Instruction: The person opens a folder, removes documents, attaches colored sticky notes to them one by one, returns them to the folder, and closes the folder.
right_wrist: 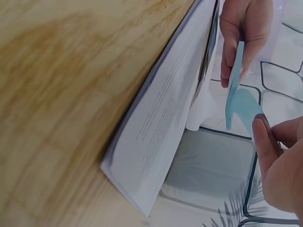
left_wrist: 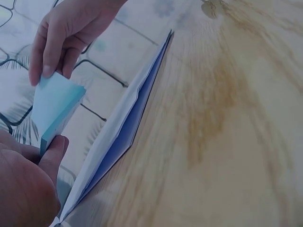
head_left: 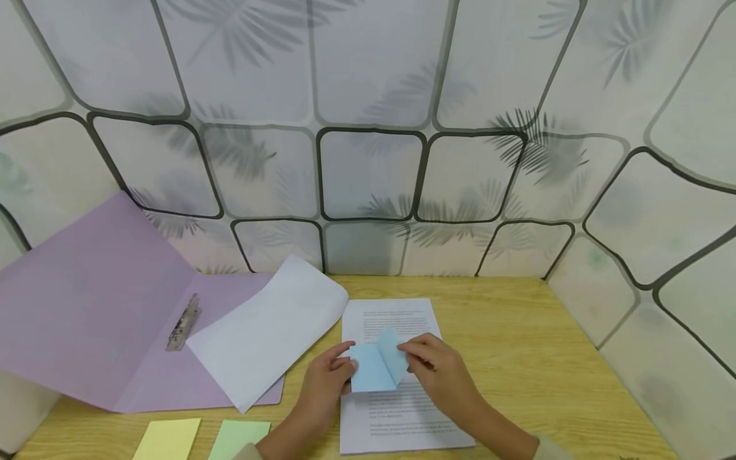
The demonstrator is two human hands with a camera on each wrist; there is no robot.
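A blue sticky note pad [head_left: 370, 368] is held above a stack of printed pages [head_left: 411, 425]. My left hand [head_left: 326, 378] pinches the pad at its left edge between thumb and fingers. With thumb and fingertips, my right hand [head_left: 443, 370] pinches the lifted top sheet [head_left: 391, 351] at its right side. That sheet stands bent up from the pad along a slanting line. In the right wrist view the thin pad [right_wrist: 234, 87] shows edge-on, the sheet [right_wrist: 247, 108] curving away from it toward the right hand.
An open purple folder [head_left: 98, 300] with a metal clip [head_left: 184, 322] lies at the left, its cover raised against the patterned wall [head_left: 368, 172]. A blank white sheet [head_left: 270, 335] lies across it. Yellow [head_left: 167, 439] and green sticky note pads [head_left: 237, 437] lie at the wooden table's front.
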